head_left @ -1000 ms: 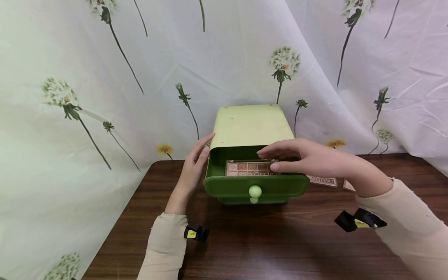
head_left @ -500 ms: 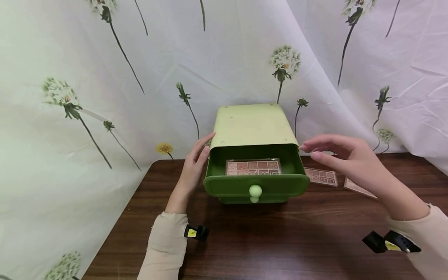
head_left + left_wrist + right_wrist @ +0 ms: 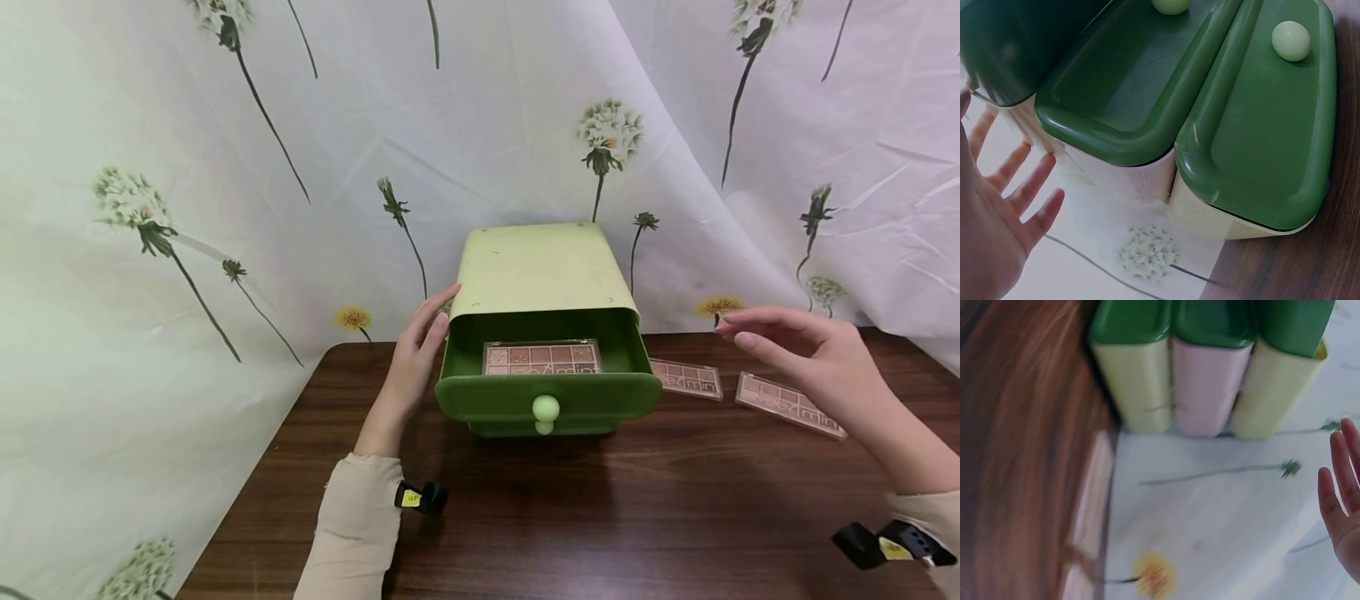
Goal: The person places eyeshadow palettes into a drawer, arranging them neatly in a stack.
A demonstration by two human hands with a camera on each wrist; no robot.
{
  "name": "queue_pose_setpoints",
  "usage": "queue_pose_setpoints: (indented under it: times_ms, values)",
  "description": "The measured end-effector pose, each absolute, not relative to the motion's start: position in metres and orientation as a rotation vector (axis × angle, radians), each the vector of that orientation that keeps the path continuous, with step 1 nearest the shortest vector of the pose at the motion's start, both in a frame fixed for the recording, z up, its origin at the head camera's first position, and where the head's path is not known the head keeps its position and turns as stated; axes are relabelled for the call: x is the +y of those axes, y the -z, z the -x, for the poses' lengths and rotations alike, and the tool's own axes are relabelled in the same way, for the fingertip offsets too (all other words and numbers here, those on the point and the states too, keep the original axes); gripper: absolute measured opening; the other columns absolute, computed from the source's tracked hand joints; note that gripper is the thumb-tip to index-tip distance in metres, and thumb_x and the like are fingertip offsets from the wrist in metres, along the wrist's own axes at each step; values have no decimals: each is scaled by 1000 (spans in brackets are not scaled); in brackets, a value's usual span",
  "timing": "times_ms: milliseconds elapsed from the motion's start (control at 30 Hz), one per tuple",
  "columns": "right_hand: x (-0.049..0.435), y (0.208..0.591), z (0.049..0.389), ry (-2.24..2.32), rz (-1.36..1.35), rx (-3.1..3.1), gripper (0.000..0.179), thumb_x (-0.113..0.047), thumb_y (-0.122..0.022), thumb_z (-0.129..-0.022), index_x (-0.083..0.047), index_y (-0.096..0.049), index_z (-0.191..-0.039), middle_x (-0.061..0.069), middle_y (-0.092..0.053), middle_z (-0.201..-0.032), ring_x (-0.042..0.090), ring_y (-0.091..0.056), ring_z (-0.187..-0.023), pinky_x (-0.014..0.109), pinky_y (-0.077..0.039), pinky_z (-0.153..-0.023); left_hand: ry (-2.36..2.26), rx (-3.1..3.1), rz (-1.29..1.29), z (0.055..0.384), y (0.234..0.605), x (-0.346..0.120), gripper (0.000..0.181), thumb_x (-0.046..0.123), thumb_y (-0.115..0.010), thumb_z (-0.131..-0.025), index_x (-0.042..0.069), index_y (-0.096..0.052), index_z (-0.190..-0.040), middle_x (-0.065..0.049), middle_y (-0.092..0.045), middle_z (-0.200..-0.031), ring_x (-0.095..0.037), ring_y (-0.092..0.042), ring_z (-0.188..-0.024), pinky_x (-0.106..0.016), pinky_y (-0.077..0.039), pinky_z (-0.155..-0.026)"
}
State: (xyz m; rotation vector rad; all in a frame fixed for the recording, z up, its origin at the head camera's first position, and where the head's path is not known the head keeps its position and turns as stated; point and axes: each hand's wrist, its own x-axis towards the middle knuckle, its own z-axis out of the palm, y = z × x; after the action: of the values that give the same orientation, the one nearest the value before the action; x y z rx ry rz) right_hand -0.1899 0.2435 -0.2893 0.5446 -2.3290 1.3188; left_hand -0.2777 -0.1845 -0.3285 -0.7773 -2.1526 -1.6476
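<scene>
A stacked drawer organizer (image 3: 543,262) with a pale yellow top stands on the table. Its green top drawer (image 3: 480,404) is pulled out, and an eyeshadow palette (image 3: 542,357) lies inside behind the front panel. My left hand (image 3: 412,354) rests along the organizer's left side, fingers fairly straight; in the left wrist view the fingers (image 3: 1013,178) spread beside the casing. To the right, my right hand (image 3: 813,354) hovers with fingers relaxed and nothing in them. It is nearest a second eyeshadow palette (image 3: 787,404) on the table, partly overlapping it in the head view.
Another eyeshadow palette (image 3: 686,379) lies right beside the organizer, partly behind the drawer. The right wrist view shows a pink middle tier (image 3: 1210,387) between yellow ones. A dandelion-print cloth (image 3: 510,125) hangs behind the dark wooden table (image 3: 600,517).
My right hand has moved away from over the drawer to the right, above the palettes on the table. The left hand and the drawer have stayed put.
</scene>
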Motion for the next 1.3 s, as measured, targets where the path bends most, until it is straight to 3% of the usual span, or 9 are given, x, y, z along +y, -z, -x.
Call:
queue_pose_setpoints:
  times_ms: [433,600,933,1133,1300]
  values:
    - [291,329,207,-1191,-310,-2511,27,-20,-67,-96,-9,-69,-121,-18,-70,-108,-9,-62,-95,8,-45,-76,1648,-2155,777,279,328,-185,44,30,-42,-107,21,-47,-149,1,-40,-152,-19,-41,-135,-50,-35,-107]
    - [309,343,216,-1108,-234,-2572,30,-27,-68,-96,-13,-70,-121,-30,-65,-106,-15,-57,-94,6,-41,-74,1647,-2153,781,278,328,-185,44,30,-42,-106,20,-47,-149,0,-40,-152,-21,-43,-133,-50,-35,-107]
    - [341,363,230,-1023,-182,-2733,45,-36,-69,-94,-7,-64,-128,-36,-57,-101,-16,-54,-86,13,-43,-66,1656,-2144,790,278,328,-184,44,29,-42,-106,19,-48,-149,0,-40,-151,-21,-45,-131,-49,-36,-106]
    - [356,374,239,-956,-247,-2785,45,-30,-73,-92,-5,-63,-128,-24,-66,-103,-16,-54,-86,15,-45,-65,1657,-2145,787,277,327,-184,44,29,-42,-106,20,-48,-149,0,-40,-151,-20,-43,-132,-49,-36,-107]
    - [368,383,247,-962,-305,-2809,48,-23,-78,-88,1,-62,-126,-30,-60,-104,-14,-56,-88,14,-47,-66,1665,-2144,793,278,327,-185,44,29,-41,-107,19,-47,-149,-1,-39,-152,-22,-44,-132,-50,-36,-107]
